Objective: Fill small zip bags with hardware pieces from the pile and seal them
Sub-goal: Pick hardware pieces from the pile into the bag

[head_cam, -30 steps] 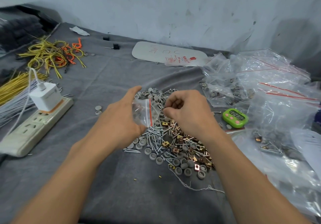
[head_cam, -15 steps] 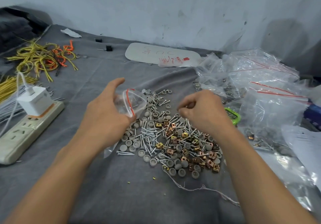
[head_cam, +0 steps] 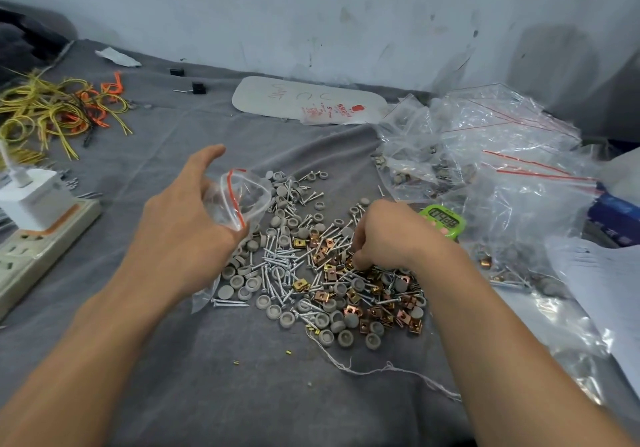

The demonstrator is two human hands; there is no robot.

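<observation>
Reaching down for more pieces
The right hand (head_cam: 391, 235) has dropped into the pile (head_cam: 304, 280), fingers curled; any catch is hidden. The left hand (head_cam: 180, 228) grips the open zip bag (head_cam: 247, 197) beside the pile, ready for filling.

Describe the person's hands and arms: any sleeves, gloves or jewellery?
The left hand and right hand are bare: no gloves, no visible rings. The left forearm and right forearm are uncovered to the frame edge; no sleeve, watch or bracelet shows.
</observation>
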